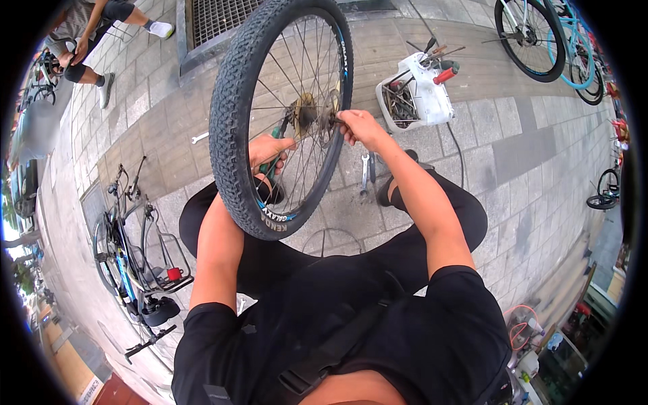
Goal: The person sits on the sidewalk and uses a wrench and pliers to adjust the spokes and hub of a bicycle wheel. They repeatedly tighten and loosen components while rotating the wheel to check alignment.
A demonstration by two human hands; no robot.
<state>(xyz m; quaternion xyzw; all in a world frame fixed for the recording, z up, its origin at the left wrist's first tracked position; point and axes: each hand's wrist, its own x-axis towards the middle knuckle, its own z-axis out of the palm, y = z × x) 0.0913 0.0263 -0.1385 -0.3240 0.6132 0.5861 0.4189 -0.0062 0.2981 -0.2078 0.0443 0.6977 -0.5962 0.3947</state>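
Note:
A bicycle wheel (233, 111) with a knobby black tyre stands upright between my knees. Around a green-handled tool (273, 164), my left hand (267, 150) is closed, beside the spokes on the hub's left; the tool's exact kind is unclear. At its tip is the dark hub end near the brownish sprockets (306, 111). My right hand (359, 128) pinches the axle end on the hub's other side, next to the brake disc (332, 108). The fingertips partly cover that end, so any small part there is hidden.
A white tool bin (432, 101) full of tools stands ahead to the right, a red-handled tool on it. Spanners lie on the paving, one (364, 172) by my right foot, another (200, 138) left of the wheel. A bicycle (128, 263) is at left; a person (81, 47) sits far left.

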